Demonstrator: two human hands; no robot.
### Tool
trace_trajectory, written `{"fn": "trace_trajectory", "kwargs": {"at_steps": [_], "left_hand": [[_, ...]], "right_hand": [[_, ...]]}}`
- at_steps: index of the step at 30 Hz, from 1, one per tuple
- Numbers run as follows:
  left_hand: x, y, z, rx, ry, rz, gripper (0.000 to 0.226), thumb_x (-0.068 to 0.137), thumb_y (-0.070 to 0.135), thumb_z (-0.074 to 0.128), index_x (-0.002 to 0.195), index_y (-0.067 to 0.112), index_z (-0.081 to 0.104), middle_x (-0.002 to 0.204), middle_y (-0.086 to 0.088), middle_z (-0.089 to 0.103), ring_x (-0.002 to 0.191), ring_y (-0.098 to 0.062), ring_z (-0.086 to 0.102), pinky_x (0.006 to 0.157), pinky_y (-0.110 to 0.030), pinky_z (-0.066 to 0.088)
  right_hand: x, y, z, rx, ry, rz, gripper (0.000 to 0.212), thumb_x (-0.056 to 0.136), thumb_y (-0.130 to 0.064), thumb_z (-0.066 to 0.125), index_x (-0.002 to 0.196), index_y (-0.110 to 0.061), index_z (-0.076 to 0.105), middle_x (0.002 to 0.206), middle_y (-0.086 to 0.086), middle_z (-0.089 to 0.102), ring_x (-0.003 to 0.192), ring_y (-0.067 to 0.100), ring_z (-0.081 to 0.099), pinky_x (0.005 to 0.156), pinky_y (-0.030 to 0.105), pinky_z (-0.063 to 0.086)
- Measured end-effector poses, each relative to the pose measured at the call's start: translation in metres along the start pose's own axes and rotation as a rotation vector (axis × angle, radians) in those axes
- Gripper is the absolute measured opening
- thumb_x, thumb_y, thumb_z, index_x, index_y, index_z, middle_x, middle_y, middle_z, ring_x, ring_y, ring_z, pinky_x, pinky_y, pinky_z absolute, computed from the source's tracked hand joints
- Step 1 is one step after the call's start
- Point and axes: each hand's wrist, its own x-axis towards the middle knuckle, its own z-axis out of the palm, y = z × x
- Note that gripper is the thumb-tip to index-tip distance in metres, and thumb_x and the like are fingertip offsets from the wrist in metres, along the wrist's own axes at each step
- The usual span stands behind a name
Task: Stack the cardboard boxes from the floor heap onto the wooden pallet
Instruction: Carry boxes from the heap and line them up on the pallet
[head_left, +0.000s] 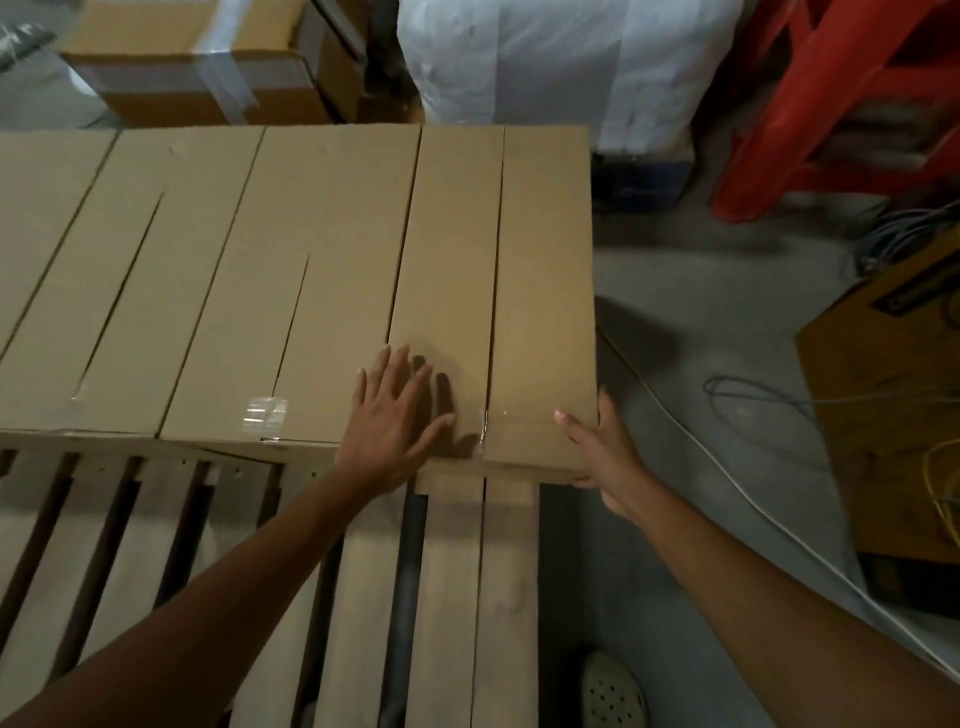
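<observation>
A row of brown cardboard boxes lies side by side on the wooden pallet (457, 571). The rightmost box (498, 270) has a taped seam along its top. My left hand (389, 421) lies flat on its top near the front edge, fingers spread. My right hand (602, 452) holds the box's front right corner, thumb on top and fingers around the side. Two neighbouring boxes (208, 280) fill the pallet to the left.
Bare pallet slats stretch toward me. A taped cardboard box (208, 67) and a white wrapped bundle (561, 67) stand behind the row. A red plastic object (831, 104) is at the upper right, with a yellow-brown crate (893, 415) and cables (753, 395) on the floor at right.
</observation>
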Motion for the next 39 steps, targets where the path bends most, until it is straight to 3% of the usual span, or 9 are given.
{"fn": "trace_trajectory", "kwargs": {"at_steps": [2, 6, 11, 14, 20, 23, 27, 36, 39], "left_hand": [[0.005, -0.017, -0.004, 0.028, 0.077, -0.048, 0.092, 0.088, 0.079, 0.016, 0.159, 0.022, 0.018, 0.168, -0.006, -0.004, 0.153, -0.023, -0.013, 0.123, -0.049, -0.006], [0.004, -0.041, 0.001, 0.121, 0.024, -0.076, 0.097, 0.086, 0.083, 0.004, 0.161, 0.021, 0.002, 0.167, -0.005, -0.013, 0.153, -0.024, -0.015, 0.124, -0.052, -0.003], [0.0, -0.042, 0.001, 0.154, -0.013, -0.034, 0.097, 0.088, 0.083, 0.006, 0.161, 0.019, 0.002, 0.168, -0.002, -0.014, 0.153, -0.026, -0.017, 0.124, -0.053, -0.002], [-0.004, -0.046, 0.001, 0.175, -0.023, 0.002, 0.097, 0.09, 0.083, 0.009, 0.161, 0.016, 0.005, 0.168, -0.002, -0.012, 0.153, -0.025, -0.017, 0.124, -0.055, 0.001], [-0.005, -0.049, 0.003, 0.27, -0.076, 0.042, 0.116, 0.081, 0.093, 0.021, 0.159, 0.009, 0.003, 0.167, -0.01, -0.011, 0.153, -0.031, -0.014, 0.123, -0.059, 0.007], [-0.004, -0.048, 0.003, 0.321, -0.092, 0.075, 0.119, 0.079, 0.095, 0.017, 0.159, 0.008, 0.004, 0.167, -0.013, -0.009, 0.154, -0.033, -0.011, 0.121, -0.061, 0.009], [-0.004, -0.046, 0.005, 0.335, -0.084, 0.057, 0.115, 0.081, 0.093, 0.014, 0.159, 0.01, 0.001, 0.167, -0.011, -0.01, 0.154, -0.03, -0.013, 0.123, -0.058, 0.005], [-0.007, -0.055, 0.008, 0.276, -0.032, 0.086, 0.108, 0.086, 0.088, 0.01, 0.16, 0.009, 0.003, 0.167, -0.011, -0.008, 0.154, -0.029, -0.009, 0.123, -0.056, 0.011], [-0.012, -0.062, 0.005, 0.294, -0.034, 0.095, 0.112, 0.084, 0.09, 0.011, 0.16, 0.008, 0.005, 0.167, -0.013, -0.007, 0.154, -0.031, -0.008, 0.123, -0.057, 0.011]], "right_hand": [[0.002, 0.002, -0.003, 0.002, -0.025, -0.001, 0.064, 0.097, -0.03, 0.063, 0.15, -0.039, 0.029, 0.13, -0.004, 0.053, 0.099, 0.011, 0.055, 0.061, 0.037, 0.051], [0.003, 0.004, -0.003, 0.002, -0.022, -0.021, 0.062, 0.097, -0.028, 0.063, 0.149, -0.039, 0.031, 0.128, -0.005, 0.055, 0.098, 0.009, 0.057, 0.06, 0.037, 0.052], [0.002, 0.005, -0.007, -0.084, -0.026, -0.044, 0.063, 0.096, -0.032, 0.064, 0.149, -0.039, 0.03, 0.128, -0.009, 0.058, 0.105, 0.014, 0.059, 0.084, 0.062, 0.054], [-0.001, 0.0, -0.007, -0.111, -0.064, -0.047, 0.062, 0.097, -0.032, 0.063, 0.148, -0.041, 0.028, 0.13, -0.008, 0.056, 0.109, 0.019, 0.059, 0.088, 0.064, 0.052], [0.023, -0.022, -0.02, -0.225, -0.107, -0.087, 0.096, 0.081, -0.037, 0.081, 0.154, -0.028, 0.018, 0.14, 0.001, 0.055, 0.119, 0.019, 0.058, 0.103, 0.051, 0.049], [0.042, -0.041, -0.002, -0.102, -0.008, -0.143, 0.093, 0.081, -0.034, 0.082, 0.153, -0.019, 0.026, 0.136, 0.0, 0.058, 0.118, 0.017, 0.059, 0.104, 0.045, 0.049], [0.046, -0.038, 0.011, -0.167, 0.118, -0.277, 0.079, 0.08, -0.031, 0.083, 0.145, -0.018, 0.04, 0.126, -0.006, 0.059, 0.113, 0.013, 0.059, 0.1, 0.031, 0.047], [0.052, -0.029, 0.01, -0.239, 0.112, -0.307, 0.086, 0.08, -0.038, 0.082, 0.15, -0.021, 0.034, 0.13, -0.008, 0.057, 0.117, 0.013, 0.058, 0.1, 0.034, 0.047], [0.051, -0.025, 0.016, -0.24, 0.111, -0.314, 0.087, 0.082, -0.037, 0.08, 0.152, -0.021, 0.031, 0.129, -0.012, 0.052, 0.116, 0.01, 0.054, 0.096, 0.028, 0.042]]}}
